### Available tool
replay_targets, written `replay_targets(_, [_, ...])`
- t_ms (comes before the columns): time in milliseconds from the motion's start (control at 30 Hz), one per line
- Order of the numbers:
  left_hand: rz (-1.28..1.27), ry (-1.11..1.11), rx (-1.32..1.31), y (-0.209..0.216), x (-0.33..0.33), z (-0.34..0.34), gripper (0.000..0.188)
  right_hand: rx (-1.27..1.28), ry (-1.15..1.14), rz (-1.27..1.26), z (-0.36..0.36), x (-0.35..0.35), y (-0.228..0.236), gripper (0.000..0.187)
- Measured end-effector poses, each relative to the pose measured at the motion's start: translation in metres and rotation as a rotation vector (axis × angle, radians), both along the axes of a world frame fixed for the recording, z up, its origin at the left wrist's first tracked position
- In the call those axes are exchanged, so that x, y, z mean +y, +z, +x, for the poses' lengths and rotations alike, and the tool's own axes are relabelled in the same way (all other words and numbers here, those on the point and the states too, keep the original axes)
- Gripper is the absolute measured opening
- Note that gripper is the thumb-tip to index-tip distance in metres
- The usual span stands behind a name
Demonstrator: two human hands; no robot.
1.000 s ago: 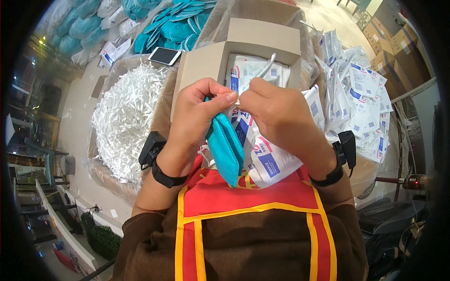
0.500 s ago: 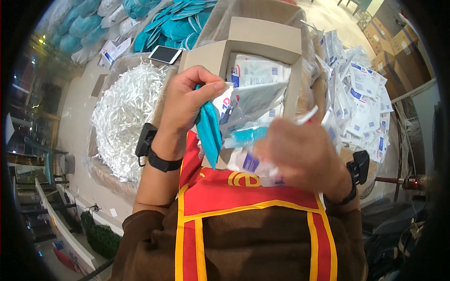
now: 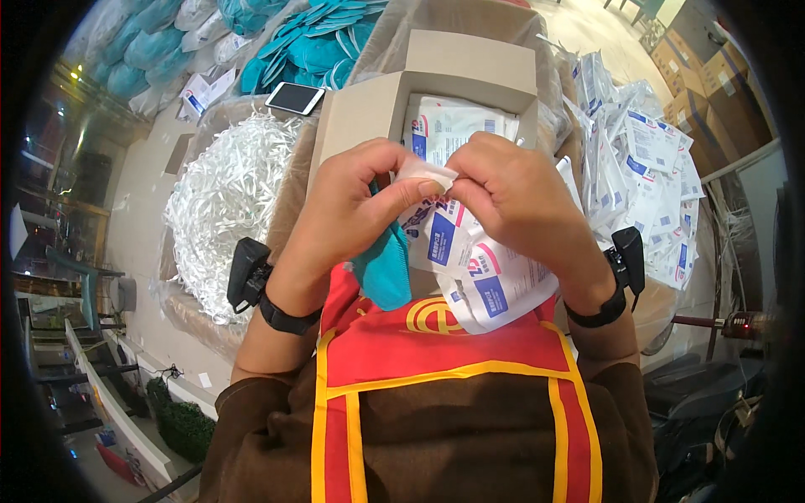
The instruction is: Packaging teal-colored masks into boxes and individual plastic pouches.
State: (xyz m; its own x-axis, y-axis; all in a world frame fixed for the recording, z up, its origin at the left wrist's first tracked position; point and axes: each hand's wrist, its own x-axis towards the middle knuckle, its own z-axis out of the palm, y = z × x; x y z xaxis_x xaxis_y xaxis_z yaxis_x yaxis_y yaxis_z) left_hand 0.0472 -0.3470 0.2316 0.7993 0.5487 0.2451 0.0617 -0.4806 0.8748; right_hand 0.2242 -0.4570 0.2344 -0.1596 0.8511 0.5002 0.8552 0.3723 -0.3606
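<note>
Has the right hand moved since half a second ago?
Yes: judged against the phone, the right hand has moved up and left in view, nearer the left hand.

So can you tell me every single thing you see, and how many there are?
Teal mask: one, teal, below the left grip
Pinched material: one piece, white, between both hands
Printed packets: several, white with blue and pink, below the hands and in the box
Open box: one, tan, ahead
Phone: one, white, dark screen, left of box
Strips: too many to count, white, left
Mask pile: many, teal, beyond phone
Stuffed bags: several, teal and white, upper left
Packet pile: many, white and blue, right
Cartons: several, brown, upper right
Apron: one, red and yellow, person's front
Wrist devices: two, black, wrists
Left grip: one, bare, centre
Right grip: one, bare, centre
</note>
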Motion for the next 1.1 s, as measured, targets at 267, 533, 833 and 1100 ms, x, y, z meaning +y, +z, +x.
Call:
replay_targets(267, [-0.359,0.111,-0.061,-0.009,-0.010,0.000,0.012,0.059,-0.061,0.052,-0.017,-0.005,0.007,0.009])
replay_targets(533, [-0.850,0.264,-0.338,-0.026,0.031,0.001,0.018,-0.033,0.086,0.052,-0.033,-0.033,0.018,0.014])
replay_targets(833, [-0.677,0.295,-0.197,-0.032,0.063,-0.005,0.021,0.239,0.067,0.114,-0.025,-0.047,0.025,0.009])
replay_targets(1100, [0.081,0.380,-0.077,0.000,0.033,-0.032,0.040,0.089,-0.112,0.154,-0.003,-0.029,0.015,0.008])
